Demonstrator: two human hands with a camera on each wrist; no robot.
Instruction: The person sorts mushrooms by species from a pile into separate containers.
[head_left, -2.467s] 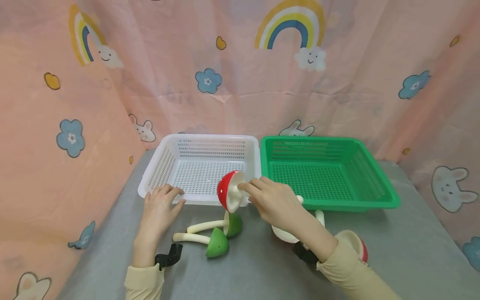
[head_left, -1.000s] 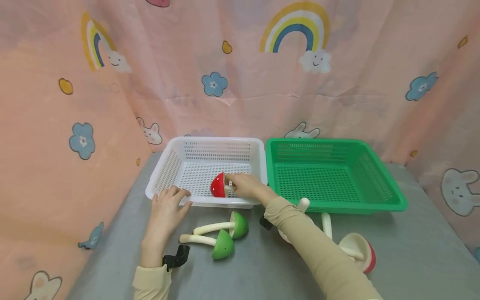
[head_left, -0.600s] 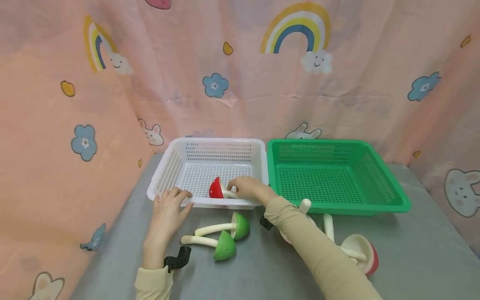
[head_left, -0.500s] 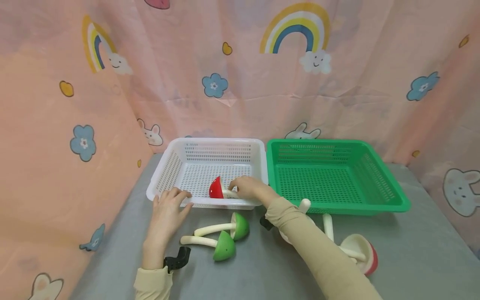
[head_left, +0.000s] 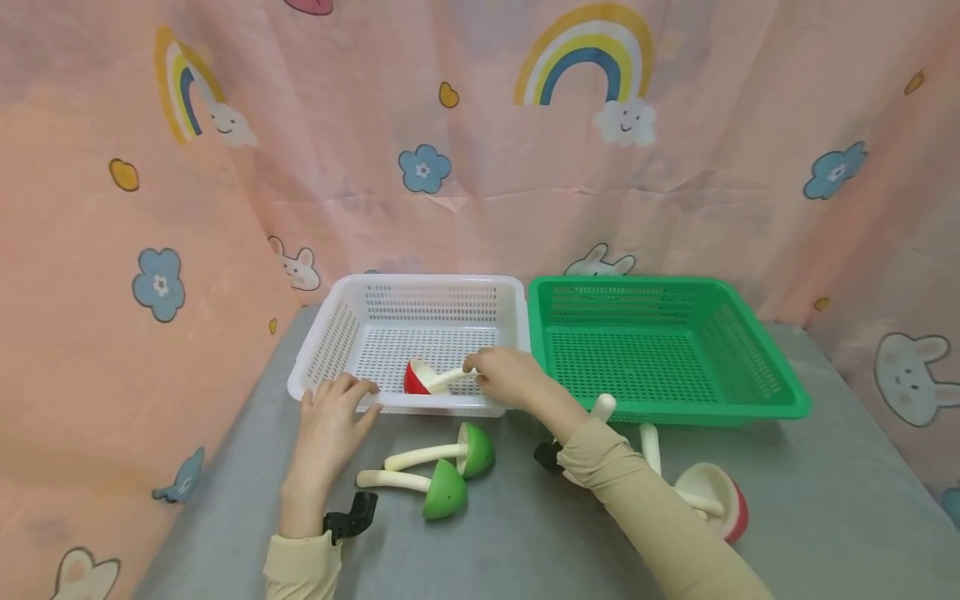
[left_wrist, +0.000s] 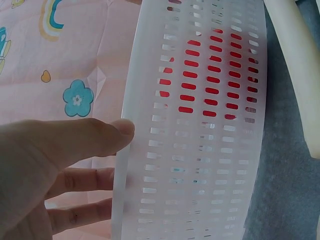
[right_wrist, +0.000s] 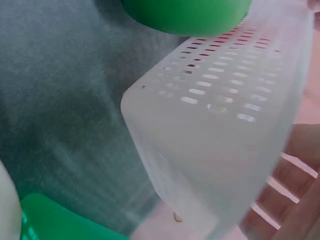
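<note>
In the head view, a red-capped toy mushroom (head_left: 418,380) lies tilted inside the white basket (head_left: 442,403), its pale stem slanting up to the right. My right hand (head_left: 506,377) is over the basket's near right corner, fingertips beside the stem's end. In the right wrist view, its fingers (right_wrist: 300,175) are spread, with no mushroom visible between them. My left hand (head_left: 330,425) holds the basket's near rim. Its thumb lies on the rim in the left wrist view, with the other fingers beyond. Red cap shows through the basket's slots there.
Two green-capped mushrooms (head_left: 444,490) lie on the grey table before the white basket. A green basket (head_left: 675,411) stands directly right of it. A red-rimmed mushroom (head_left: 731,512) and other pale stems (head_left: 649,446) lie near the right forearm, partly hidden by the sleeve.
My right hand has carried the red mushroom down into the white basket, then drawn back slightly up and right. The mushroom has tipped, its stem rising. My left hand stays on the rim.
</note>
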